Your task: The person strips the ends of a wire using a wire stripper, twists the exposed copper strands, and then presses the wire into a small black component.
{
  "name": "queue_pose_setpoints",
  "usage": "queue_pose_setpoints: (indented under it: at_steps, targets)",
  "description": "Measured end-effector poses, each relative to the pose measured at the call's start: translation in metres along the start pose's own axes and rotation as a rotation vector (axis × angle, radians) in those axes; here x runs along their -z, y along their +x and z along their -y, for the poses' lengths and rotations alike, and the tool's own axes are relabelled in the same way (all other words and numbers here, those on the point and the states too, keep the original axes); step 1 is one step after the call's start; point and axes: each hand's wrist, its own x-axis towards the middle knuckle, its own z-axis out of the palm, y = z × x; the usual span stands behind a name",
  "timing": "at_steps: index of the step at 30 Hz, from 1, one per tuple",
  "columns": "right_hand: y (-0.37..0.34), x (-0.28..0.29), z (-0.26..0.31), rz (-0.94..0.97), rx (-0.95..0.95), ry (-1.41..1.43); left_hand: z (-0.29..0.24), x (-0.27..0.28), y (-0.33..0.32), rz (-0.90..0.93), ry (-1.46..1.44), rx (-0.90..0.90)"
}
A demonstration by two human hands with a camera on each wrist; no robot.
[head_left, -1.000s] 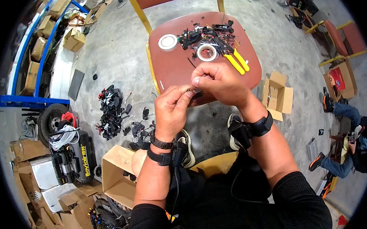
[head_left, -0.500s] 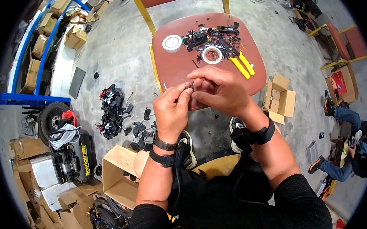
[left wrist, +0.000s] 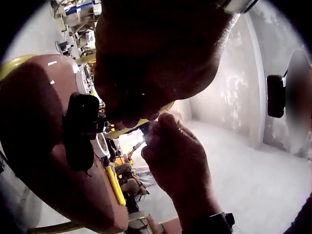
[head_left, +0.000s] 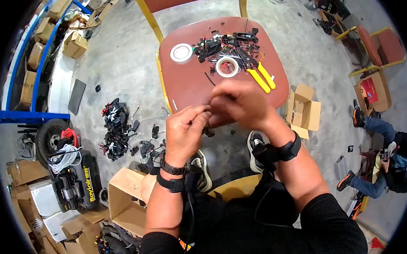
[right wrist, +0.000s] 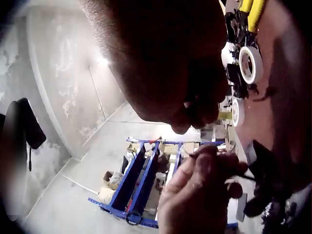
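Observation:
My left hand (head_left: 182, 130) pinches a thin black cable (right wrist: 247, 177) between thumb and forefinger, over the chair seat's front edge. From that cable hangs a dark moulded part (left wrist: 80, 131), large in the left wrist view and seen just below the fingers in the head view. Close beside the left fingertips is my right hand (head_left: 245, 106), its fingers bent and blurred in the head view. The left wrist view shows its thumb and forefinger (left wrist: 165, 122) close together; whether they hold anything I cannot tell.
On the red chair seat (head_left: 183, 78) lie a heap of black parts (head_left: 209, 47), two white tape rolls (head_left: 227, 67) and yellow-handled pliers (head_left: 260, 77). More black parts (head_left: 115, 126) cover the floor at left. Open cardboard boxes (head_left: 305, 109) stand on both sides.
The right hand has shifted about the left fingertips, its fingers parting half a second ago and blurred now. The left hand keeps its pinch. The head view has swung slightly.

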Motion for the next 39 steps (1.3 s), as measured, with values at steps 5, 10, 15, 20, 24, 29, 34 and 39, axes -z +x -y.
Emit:
queue_pose_setpoints:
  at_steps: [5,10,15,20,24,29,34,39]
  targets:
    - [0.015,0.025,-0.010,-0.033,-0.254,-0.294,0.010,0.003,0.009,-0.094,-0.105,0.191]
    - [0.019,0.000,-0.049,0.111,-0.223,-0.742,0.005,0.006,0.024,-0.143,-0.212,0.180]
    - [0.027,-0.014,-0.056,0.122,-0.290,-0.983,0.011,0.013,0.034,-0.135,-0.247,0.182]
    - [0.027,-0.006,-0.052,0.065,-0.294,-0.786,0.017,0.017,0.043,-0.139,-0.234,0.149]
    - [0.029,0.007,-0.036,0.022,-0.311,-0.460,0.024,0.016,0.051,-0.166,-0.239,0.094]
    - [0.023,0.012,-0.010,-0.022,-0.370,-0.125,0.018,0.008,0.061,-0.208,-0.365,0.143]
    - [0.012,0.019,-0.005,-0.078,-0.360,0.069,0.010,-0.003,0.057,-0.221,-0.416,0.130]
    - [-0.002,0.018,-0.008,-0.108,-0.208,0.171,0.008,-0.009,0.044,-0.245,-0.381,0.073]
